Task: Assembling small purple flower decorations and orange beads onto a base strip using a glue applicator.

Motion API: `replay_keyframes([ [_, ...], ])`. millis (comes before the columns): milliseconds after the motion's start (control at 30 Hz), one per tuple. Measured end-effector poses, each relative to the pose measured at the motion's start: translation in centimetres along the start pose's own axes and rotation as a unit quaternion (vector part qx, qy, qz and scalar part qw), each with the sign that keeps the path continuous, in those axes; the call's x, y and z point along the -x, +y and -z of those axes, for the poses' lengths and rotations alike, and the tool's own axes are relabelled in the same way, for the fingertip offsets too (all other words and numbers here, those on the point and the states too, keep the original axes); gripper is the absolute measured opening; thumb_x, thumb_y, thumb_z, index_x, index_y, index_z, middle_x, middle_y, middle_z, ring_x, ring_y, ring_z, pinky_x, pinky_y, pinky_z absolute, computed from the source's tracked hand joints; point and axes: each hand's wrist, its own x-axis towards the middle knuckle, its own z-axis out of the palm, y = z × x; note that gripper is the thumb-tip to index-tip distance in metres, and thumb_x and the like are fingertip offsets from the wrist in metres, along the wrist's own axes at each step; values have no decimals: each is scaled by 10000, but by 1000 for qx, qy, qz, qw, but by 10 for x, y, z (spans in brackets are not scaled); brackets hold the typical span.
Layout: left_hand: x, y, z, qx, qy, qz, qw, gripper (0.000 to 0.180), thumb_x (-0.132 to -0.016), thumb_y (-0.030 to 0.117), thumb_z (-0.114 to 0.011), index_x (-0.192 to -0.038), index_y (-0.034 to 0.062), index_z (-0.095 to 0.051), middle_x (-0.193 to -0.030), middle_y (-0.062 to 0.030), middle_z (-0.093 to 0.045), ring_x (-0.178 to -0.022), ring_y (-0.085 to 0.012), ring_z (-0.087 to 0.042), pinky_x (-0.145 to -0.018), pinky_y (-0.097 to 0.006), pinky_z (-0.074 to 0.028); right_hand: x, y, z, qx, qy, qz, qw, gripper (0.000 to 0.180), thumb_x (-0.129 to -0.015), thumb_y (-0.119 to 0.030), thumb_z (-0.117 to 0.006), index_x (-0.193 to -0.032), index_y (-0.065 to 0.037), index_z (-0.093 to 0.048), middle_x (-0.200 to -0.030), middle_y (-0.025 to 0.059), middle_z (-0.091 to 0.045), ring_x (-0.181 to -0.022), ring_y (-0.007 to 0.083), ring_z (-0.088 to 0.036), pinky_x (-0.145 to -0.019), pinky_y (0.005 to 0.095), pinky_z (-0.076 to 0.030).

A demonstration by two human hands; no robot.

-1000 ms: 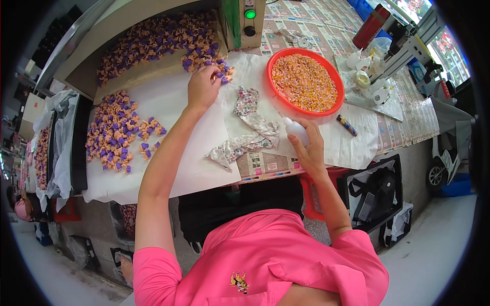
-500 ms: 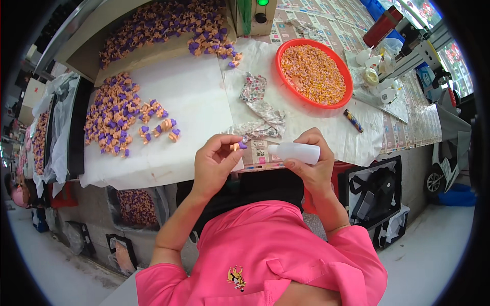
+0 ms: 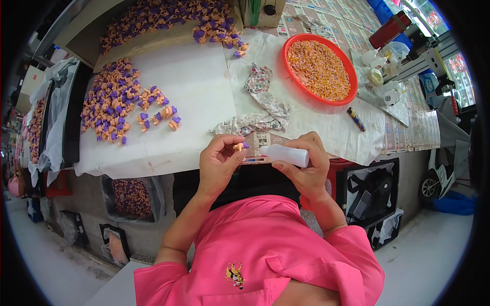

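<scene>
**Nozzle meets the small piece**

My left hand (image 3: 218, 162) pinches a tiny orange-and-purple folded piece (image 3: 239, 147) at its fingertips, raised so its end faces the nozzle. My right hand (image 3: 304, 166) wraps a white plastic squeeze bottle (image 3: 285, 154), tip aimed toward nine o'clock, just beside the piece. Beyond, at twelve o'clock on the white-papered tabletop (image 3: 194, 92), lies a crumpled patterned cloth (image 3: 263, 104); a red round basin of orange pieces (image 3: 320, 69) sits at one o'clock, heaps of finished orange-purple pieces (image 3: 115, 104) at ten.

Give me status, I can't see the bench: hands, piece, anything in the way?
Left hand pinching small orange-purple piece. Right hand gripping white bottle, nozzle at the piece. Nothing between them; crumpled cloth lies beyond on the table.
</scene>
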Motion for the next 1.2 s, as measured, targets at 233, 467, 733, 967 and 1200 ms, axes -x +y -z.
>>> replay_keyframes([
  [233, -2, -2, 0, -5, 0, -8, 1000, 225, -849, 8, -692, -1061, -13, -619, -999, -15, -563, -800, -59, -568, -696, -195, -490, -5, 2, 0, 3, -5, 6, 1000, 354, -674, -162, -858, -952, -47, -670, -858, 40, -608, -766, 154, -520, -677, 267, -419],
  [467, -4, -3, -2, -6, 0, -5, 1000, 227, -849, 8, -692, -1063, -13, -619, -998, -16, -563, -789, -60, -570, -680, -191, -487, -5, 6, 0, 7, -7, -7, 1000, 352, -668, -150, -860, -949, -47, -675, -839, 34, -592, -749, 150, -521, -663, 263, -417],
  [733, -3, -2, -1, -13, -5, -5, 1000, 220, -849, -2, -686, -1059, -14, -622, -1009, -19, -562, -791, -60, -572, -677, -190, -492, -3, 4, 2, 13, -6, -4, 1000, 342, -677, -155, -855, -945, -46, -673, -830, 36, -591, -755, 150, -529, -663, 263, -418],
  [967, -4, -3, 0, -14, -8, -8, 1000, 214, -851, -6, -682, -1057, -11, -627, -1013, -22, -565, -803, -64, -575, -691, -198, -504, -3, 7, 2, 17, -5, -8, 1000, 342, -688, -167, -852, -949, -41, -671, -846, 46, -603, -763, 154, -537, -668, 264, -425],
  [1200, -5, -1, -3, -18, -6, -2, 1000, 213, -847, -3, -688, -1051, -8, -630, -981, -14, -578, -779, -61, -576, -681, -190, -496, -3, 13, 6, 1, 17, -11, 1000, 333, -716, -167, -837, -941, -20, -640, -853, 50, -596, -778, 147, -540, -677, 263, -428],
])
